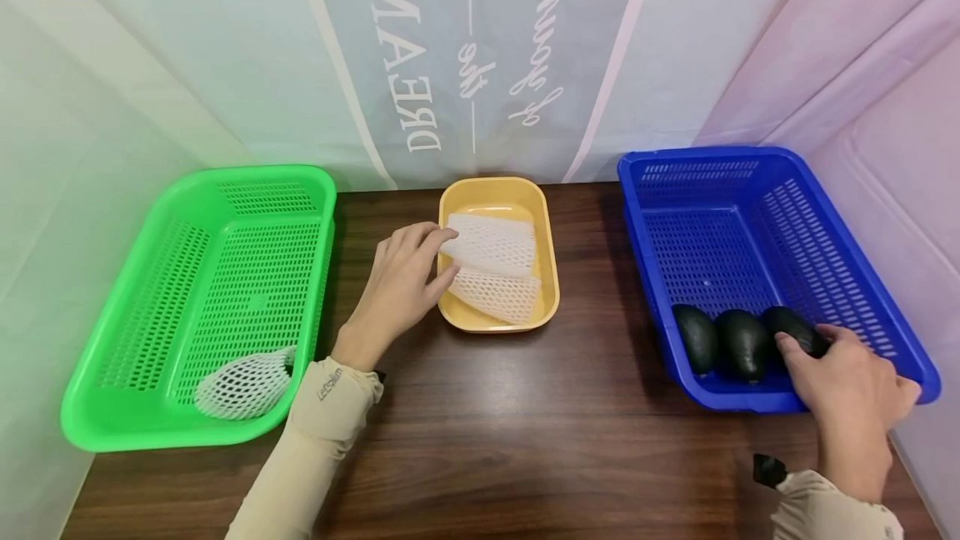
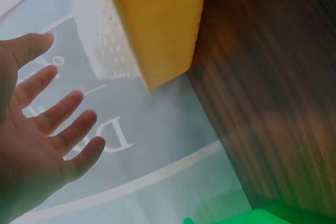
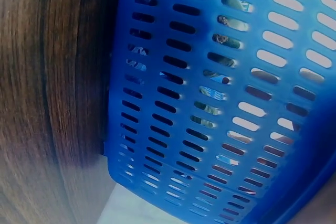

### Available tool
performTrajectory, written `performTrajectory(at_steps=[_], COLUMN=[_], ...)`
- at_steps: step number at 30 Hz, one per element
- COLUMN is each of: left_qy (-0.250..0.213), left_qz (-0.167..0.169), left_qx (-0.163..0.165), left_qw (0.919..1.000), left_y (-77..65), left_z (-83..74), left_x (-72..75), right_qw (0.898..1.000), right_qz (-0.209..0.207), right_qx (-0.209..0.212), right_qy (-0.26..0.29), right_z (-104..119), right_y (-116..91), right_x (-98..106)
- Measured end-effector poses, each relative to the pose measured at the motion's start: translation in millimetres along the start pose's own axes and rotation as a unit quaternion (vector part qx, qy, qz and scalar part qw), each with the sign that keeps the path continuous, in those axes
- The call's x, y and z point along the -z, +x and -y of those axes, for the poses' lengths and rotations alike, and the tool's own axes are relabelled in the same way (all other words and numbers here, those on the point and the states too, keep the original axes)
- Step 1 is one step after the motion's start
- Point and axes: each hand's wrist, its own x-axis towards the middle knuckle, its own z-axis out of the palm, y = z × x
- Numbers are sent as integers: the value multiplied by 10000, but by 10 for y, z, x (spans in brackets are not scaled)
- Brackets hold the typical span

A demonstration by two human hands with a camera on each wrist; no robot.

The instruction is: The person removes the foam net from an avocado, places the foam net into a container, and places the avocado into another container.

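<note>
My left hand (image 1: 405,273) is at the left rim of a yellow tray (image 1: 498,326), thumb and fingers spread apart, fingertips close to the white foam net sleeves (image 1: 495,242) lying in it. In the left wrist view the fingers (image 2: 68,114) show loosely extended with nothing between them. Over the front right of a blue basket (image 1: 720,148), my right hand (image 1: 855,377) grips a dark green avocado (image 1: 793,330) between thumb and fingers. Two more avocados (image 1: 742,344) lie beside it along the basket's front. The basket's slotted wall (image 3: 178,93) fills most of the right wrist view.
A green basket (image 1: 326,190) stands at the left, with a dark fruit in a white foam net (image 1: 247,386) in its front right corner. Brown wooden table (image 1: 525,432) lies between the containers. A printed cloth (image 1: 480,48) hangs behind, with pale cloth at both sides.
</note>
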Motion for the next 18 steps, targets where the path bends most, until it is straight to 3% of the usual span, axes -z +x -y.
performTrajectory(at_steps=[7,13,18], left_qy=[-15,13,49], left_qz=[453,573,583], left_qx=[183,199,202], left_qw=[9988,9982,9981], left_y=[-97,-159,-210], left_z=[26,38,48], left_x=[122,213,265], right_qw=[9983,9965,9911], right_qz=[-355,-505,-871], right_qx=[182,372,721], right_qy=[414,560,702], right_z=[5,40,128], right_y=[-53,-108,-179], right_x=[-5,-5,-53])
